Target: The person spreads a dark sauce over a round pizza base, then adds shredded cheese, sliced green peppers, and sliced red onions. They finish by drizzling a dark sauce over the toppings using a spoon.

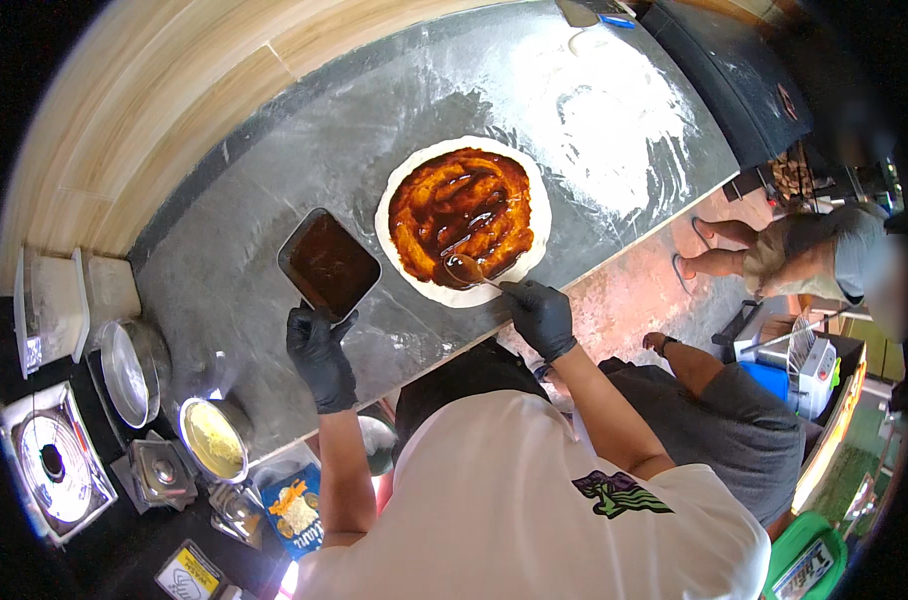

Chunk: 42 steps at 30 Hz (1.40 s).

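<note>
Left hand: fingers curled about the near edge of the sauce pan, likely steadying it; whether lifted, cannot tell. Right hand: fingers pinched round the spoon, its bowl over the sauced dough round on the worktop. Pan beside dough, presumably for short spoon travel.

end of the spoon hidden in the right hand, a standing person's head blurred
</note>
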Each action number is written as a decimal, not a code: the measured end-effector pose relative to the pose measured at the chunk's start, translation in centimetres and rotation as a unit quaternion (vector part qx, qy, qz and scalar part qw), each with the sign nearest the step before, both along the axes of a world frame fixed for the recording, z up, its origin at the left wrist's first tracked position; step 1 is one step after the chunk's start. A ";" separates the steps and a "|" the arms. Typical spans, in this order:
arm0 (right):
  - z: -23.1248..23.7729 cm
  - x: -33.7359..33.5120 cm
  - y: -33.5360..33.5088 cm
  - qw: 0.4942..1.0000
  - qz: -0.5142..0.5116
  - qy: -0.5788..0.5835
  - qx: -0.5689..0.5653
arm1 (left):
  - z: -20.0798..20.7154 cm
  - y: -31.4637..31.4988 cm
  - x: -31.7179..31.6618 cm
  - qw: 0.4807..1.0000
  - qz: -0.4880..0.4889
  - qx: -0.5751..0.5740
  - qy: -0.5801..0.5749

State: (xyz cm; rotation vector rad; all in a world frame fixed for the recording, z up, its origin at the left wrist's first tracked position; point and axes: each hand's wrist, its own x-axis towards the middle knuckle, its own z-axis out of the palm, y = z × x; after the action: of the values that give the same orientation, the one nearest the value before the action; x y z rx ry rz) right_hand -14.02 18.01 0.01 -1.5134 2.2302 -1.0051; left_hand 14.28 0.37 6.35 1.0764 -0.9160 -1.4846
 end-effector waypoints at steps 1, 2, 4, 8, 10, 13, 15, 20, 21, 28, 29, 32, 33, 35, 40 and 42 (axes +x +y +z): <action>0.0 0.5 -0.2 1.000 0.007 0.016 0.010 | -0.1 -0.4 0.1 1.000 -0.010 -0.001 0.001; -0.2 1.2 -0.8 0.999 0.011 0.032 0.021 | -0.3 -1.0 0.0 1.000 -0.023 -0.003 0.000; -0.7 2.9 -1.9 0.997 0.010 0.064 0.047 | -0.7 -2.1 0.0 0.999 -0.042 -0.008 -0.005; -1.2 5.6 -2.6 0.997 -0.017 0.030 0.072 | -1.3 -4.3 -0.1 0.998 -0.060 -0.009 -0.007; -1.0 6.3 -2.3 0.997 -0.036 0.039 0.065 | -1.4 -5.2 -0.3 0.997 -0.073 -0.008 -0.003; -0.5 6.8 -1.3 0.995 -0.074 0.025 0.065 | -1.5 -6.2 -0.7 0.996 -0.094 0.000 -0.006; -0.4 7.0 -0.5 0.993 -0.101 0.025 0.060 | -1.8 -6.6 -1.0 0.994 -0.109 0.004 -0.006; -0.6 6.2 1.9 0.983 -0.147 0.073 0.081 | -2.9 -7.3 -1.6 0.989 -0.145 -0.005 0.007; -0.7 6.3 2.2 0.984 -0.152 0.057 0.075 | -3.0 -7.3 -1.6 0.989 -0.147 0.008 0.003; -1.3 7.6 1.7 0.979 -0.198 0.028 0.052 | -2.7 -6.7 -2.6 0.987 -0.157 0.039 -0.004; -1.3 7.5 1.6 0.976 -0.208 0.028 0.062 | -2.6 -6.5 -2.7 0.987 -0.160 0.032 -0.003; -1.0 6.2 1.9 0.966 -0.258 -0.019 0.008 | -2.2 -6.3 -2.9 0.987 -0.159 0.035 0.001; -0.9 5.9 2.1 0.964 -0.266 -0.008 0.009 | -2.0 -6.3 -3.0 0.986 -0.164 0.036 -0.001; -0.7 5.7 2.2 0.958 -0.286 0.012 0.007 | -1.9 -6.4 -3.1 0.986 -0.164 0.040 -0.011; -0.7 7.4 1.8 0.956 -0.291 -0.013 0.040 | -1.9 -6.6 -3.5 0.982 -0.184 0.025 -0.011; -0.8 7.3 1.7 0.952 -0.305 -0.013 0.039 | -2.1 -6.8 -3.5 0.982 -0.186 0.021 -0.013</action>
State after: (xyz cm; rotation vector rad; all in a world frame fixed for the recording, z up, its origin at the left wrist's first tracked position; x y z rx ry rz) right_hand -6.72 19.76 -0.83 -0.7679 2.7461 -1.0561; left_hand 10.82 -6.41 4.23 0.9919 -1.1547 -1.8045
